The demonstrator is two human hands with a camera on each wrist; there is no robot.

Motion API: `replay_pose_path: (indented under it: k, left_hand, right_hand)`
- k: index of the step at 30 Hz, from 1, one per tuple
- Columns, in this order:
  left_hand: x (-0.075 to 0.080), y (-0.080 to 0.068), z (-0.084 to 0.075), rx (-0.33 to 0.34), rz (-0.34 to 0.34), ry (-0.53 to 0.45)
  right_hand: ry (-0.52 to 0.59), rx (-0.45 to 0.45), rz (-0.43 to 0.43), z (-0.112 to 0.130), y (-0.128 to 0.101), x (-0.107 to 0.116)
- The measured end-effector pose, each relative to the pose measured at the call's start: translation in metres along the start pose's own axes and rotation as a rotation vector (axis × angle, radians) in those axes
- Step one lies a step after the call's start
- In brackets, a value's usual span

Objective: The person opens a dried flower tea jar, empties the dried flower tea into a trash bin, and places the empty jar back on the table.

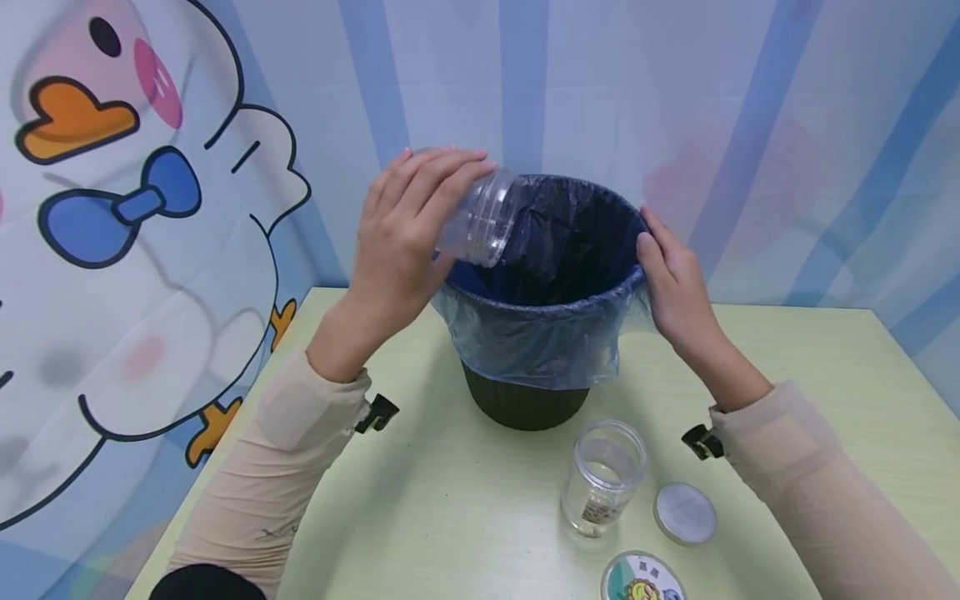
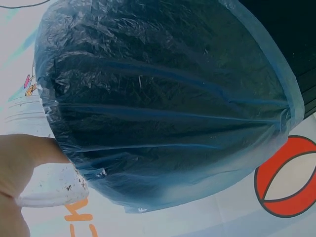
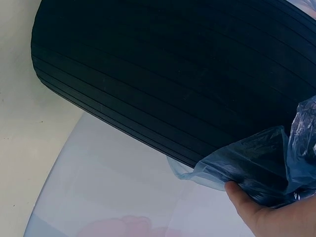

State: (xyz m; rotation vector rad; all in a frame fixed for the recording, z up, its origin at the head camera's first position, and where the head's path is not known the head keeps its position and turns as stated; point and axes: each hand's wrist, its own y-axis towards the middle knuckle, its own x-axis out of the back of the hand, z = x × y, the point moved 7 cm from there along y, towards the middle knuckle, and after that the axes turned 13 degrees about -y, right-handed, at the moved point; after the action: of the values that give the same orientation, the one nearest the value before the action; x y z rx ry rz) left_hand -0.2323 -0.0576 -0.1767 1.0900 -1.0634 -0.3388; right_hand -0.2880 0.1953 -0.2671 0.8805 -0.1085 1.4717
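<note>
Left hand: the left hand [image 1: 401, 237] grips a clear plastic jar [image 1: 480, 218], fingers curled over its body, at about 10 o'clock of the bin's opening.
Tilted jar: it lies almost on its side, mouth pointing down and inward past the rim, apparently so that whatever is inside falls into the bag and not onto the tabletop; a few small dark bits show near the mouth.
Bin: a dark ribbed bin [image 1: 525, 404] stands near the middle of the tabletop [image 1: 420, 500], lined with a thin blue bag [image 1: 540, 342] whose edge is folded outward over the rim and hangs down the outside.
Right hand: the right hand [image 1: 675, 287] rests against the rim at about 3 o'clock, thumb on the edge and fingers on the bag's outer fold; the right wrist view shows the thumb pinching the plastic [image 3: 247, 173], probably to steady the bin and keep the liner from slipping.
Second jar: another clear jar [image 1: 603, 477] stands upright and uncapped at about 5 o'clock of the bin, near it but apart, with some brownish matter at its bottom.
Lids: a plain pale lid [image 1: 685, 513] lies flat just beside that jar at its 3 o'clock; a printed lid [image 1: 641, 579] lies at its 6 o'clock, at the frame's lower edge.
Backdrop: a striped blue cloth with a cartoon duck [image 1: 112, 208] hangs behind.
</note>
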Motion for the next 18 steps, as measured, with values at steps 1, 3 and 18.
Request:
replay_pose_path:
  k: [1, 3, 18]
  left_hand:
    - [-0.0001, 0.0001, 0.0004, 0.007, 0.0, -0.003]
    - [-0.0007, 0.0002, 0.0006, 0.013, 0.0, -0.007]
    - [0.0014, -0.0054, 0.0068, 0.074, -0.033, -0.012]
  right_hand:
    - [-0.001, -0.001, 0.0, 0.0, 0.0001, 0.0001]
    - [-0.004, -0.001, -0.002, 0.0004, 0.0004, 0.0007]
    - [-0.017, -0.011, -0.012, -0.0017, 0.0006, 0.0019]
